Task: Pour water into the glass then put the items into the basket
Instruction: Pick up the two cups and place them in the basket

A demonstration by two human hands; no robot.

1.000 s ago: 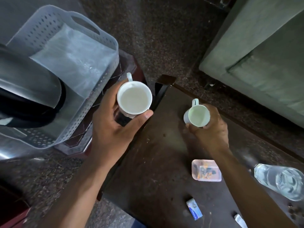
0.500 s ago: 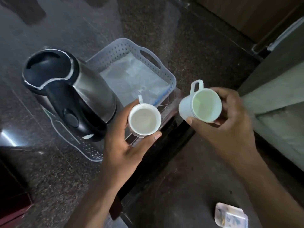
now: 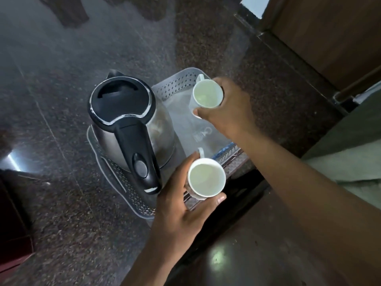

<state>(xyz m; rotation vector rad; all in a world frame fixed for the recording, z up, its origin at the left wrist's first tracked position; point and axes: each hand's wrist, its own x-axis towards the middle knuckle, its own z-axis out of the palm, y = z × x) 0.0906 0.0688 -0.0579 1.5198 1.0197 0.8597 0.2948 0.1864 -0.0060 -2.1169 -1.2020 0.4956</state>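
A pale perforated plastic basket (image 3: 175,83) sits low on the left of the dark table, with a steel kettle (image 3: 132,120) with a black lid and handle standing in its near-left part. My left hand (image 3: 177,215) grips a white cup (image 3: 206,176) over the basket's near edge. My right hand (image 3: 228,108) grips a second white cup (image 3: 207,93) over the basket's far end. Both cups stand upright with their handles pointing away from me. A clear plastic sheet lines the basket floor.
A dark wooden table (image 3: 257,254) fills the lower right. The speckled stone floor (image 3: 61,79) surrounds the basket. A greenish cushioned seat (image 3: 354,145) lies at the right, and a wooden door frame (image 3: 329,38) stands at the upper right.
My view has swung left towards the basket. Both hands have carried their cups over the basket, the right one reaching to its far end.
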